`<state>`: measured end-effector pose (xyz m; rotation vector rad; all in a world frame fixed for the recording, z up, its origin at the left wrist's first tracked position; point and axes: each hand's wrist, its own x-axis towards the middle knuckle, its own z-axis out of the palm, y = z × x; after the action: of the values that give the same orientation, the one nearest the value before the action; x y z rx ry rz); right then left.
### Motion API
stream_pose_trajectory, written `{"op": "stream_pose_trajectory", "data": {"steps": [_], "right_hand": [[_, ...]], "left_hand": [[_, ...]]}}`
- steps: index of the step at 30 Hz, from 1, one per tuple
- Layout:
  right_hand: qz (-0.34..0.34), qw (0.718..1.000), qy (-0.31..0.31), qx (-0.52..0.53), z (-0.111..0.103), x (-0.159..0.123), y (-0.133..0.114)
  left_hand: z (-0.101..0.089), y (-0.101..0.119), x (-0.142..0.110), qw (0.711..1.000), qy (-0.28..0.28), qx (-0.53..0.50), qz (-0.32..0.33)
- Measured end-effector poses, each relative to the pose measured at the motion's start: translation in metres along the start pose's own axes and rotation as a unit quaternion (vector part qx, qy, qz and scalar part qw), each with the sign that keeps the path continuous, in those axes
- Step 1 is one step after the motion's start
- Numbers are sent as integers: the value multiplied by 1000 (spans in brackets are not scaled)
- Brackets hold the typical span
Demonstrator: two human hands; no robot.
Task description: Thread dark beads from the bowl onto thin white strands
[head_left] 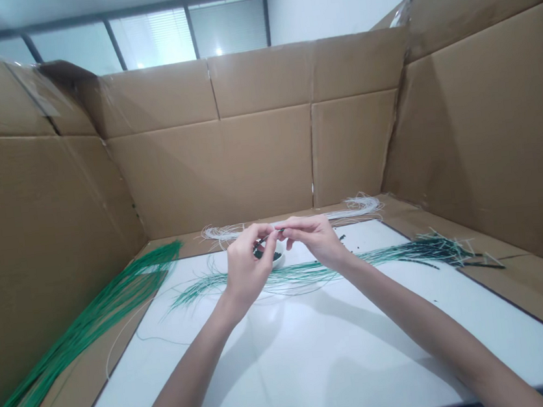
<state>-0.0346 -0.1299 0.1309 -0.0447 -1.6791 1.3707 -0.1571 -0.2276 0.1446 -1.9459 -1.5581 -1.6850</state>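
Fingertip to fingertip, my left hand [249,258] and my right hand [315,236] meet above the far part of the white board [318,355]. My right thumb and forefinger pinch a small dark green piece [281,230]. The left thumb and forefinger are pressed together too, but what lies between them is too small to make out. Just below and behind the hands is a white bowl [282,254] holding small dark green bits, partly covered by my left hand. Under both hands a bundle of thin green wires [303,270] runs across the board.
Dark pieces and pale tips crowd the bundle's right end [446,250]. Long bright green strands [98,315] lie at the left. White strands [362,205] lie along the back. Dark crumbs [343,238] dot the board. Cardboard walls [219,170] enclose three sides.
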Motion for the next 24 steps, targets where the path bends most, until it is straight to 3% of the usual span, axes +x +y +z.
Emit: {"op": "stream_pose_trajectory", "data": {"steps": [7, 14, 24], "right_hand": [[-4, 1000, -4, -9, -1, 2, 1], [-19, 993, 0, -116, -2, 0, -5], [-1, 997, 26, -69, -3, 1, -6]], "left_hand": [[1, -3, 0, 1000, 8, 19, 21], [0, -13, 1, 990, 0, 87, 107], [-1, -8, 0, 993, 4, 58, 101]]}}
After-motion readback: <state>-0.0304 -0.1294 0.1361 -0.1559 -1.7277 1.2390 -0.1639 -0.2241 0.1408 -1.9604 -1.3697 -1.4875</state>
